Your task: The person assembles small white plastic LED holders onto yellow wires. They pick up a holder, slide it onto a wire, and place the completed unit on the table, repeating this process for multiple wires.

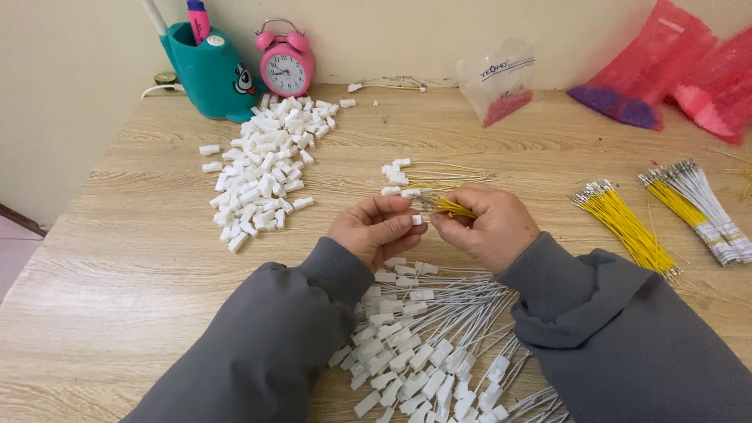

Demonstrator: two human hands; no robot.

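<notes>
Two hands [376,229] [489,223] pinch one white connector [417,220] and several yellow wires [454,207].

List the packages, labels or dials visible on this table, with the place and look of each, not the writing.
Clear plastic bag: back centre by the wall, printed label, small red parts inside.
Pink bags: back right corner, translucent, purple contents in one.
Alarm clock: back left, round, pink, white dial, twin bells.
Pen holder: back left beside the clock, teal, cartoon eye.

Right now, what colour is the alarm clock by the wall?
Pink alarm clock with a white face; head view.
</notes>
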